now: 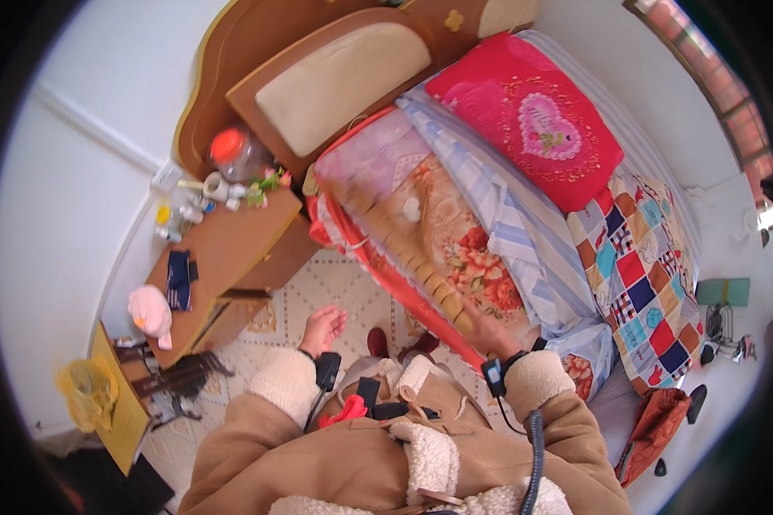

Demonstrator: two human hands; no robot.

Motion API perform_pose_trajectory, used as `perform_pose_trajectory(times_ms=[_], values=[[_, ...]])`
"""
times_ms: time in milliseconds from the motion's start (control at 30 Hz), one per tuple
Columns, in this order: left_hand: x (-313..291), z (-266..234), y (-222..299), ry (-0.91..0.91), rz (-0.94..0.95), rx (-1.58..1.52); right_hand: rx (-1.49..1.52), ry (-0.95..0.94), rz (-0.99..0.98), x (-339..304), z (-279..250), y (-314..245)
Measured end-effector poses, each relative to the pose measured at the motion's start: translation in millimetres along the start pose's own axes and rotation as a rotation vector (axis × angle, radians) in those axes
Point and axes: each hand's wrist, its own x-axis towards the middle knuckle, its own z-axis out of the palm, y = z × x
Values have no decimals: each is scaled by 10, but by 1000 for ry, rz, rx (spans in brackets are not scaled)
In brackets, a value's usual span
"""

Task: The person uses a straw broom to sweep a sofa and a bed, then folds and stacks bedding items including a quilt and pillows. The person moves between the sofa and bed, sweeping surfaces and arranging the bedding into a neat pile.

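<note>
My right hand [489,333] is closed around the handle of a straw hand broom [434,283]. The broom is long and yellow-brown, banded along its handle, and its far end is smeared by motion over the bed's left side. Beneath it lies a floral bed sheet [483,276] with red and orange flowers. My left hand [324,329] hangs over the tiled floor between desk and bed, holding nothing, its fingers loosely bent and apart.
A blue-and-white striped cloth [511,232], a red pillow [545,129] and a patchwork quilt [644,283] cover the bed's right part. On the left, a wooden desk [232,249] carries a red-lidded jar [230,148], small bottles and a pink plush toy [150,313]. A wooden headboard [335,81] stands behind.
</note>
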Motion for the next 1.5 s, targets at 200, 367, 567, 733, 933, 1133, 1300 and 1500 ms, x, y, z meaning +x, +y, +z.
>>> perform_pose_trajectory(times_ms=[200,367,567,733,933,1133,1300,1500], values=[[203,32,211,56,65,-28,-126,-139,35,-405,-214,123],[377,170,248,43,18,-10,239,4,246,-779,-550,484],[471,743,328,-20,19,105,367,403,191,-913,-520,797],[606,1167,381,-154,-5,162,206,7,379,-1185,-366,860],[899,1684,471,-195,-30,298,171,-62,103,-1335,22,848],[1020,2083,537,-342,-112,378,445,440,23,-1532,84,793],[1258,2321,587,-336,-198,483,731,611,401,-1881,71,620],[1531,2700,544,-397,-258,645,751,1028,683,-2305,1154,539]])
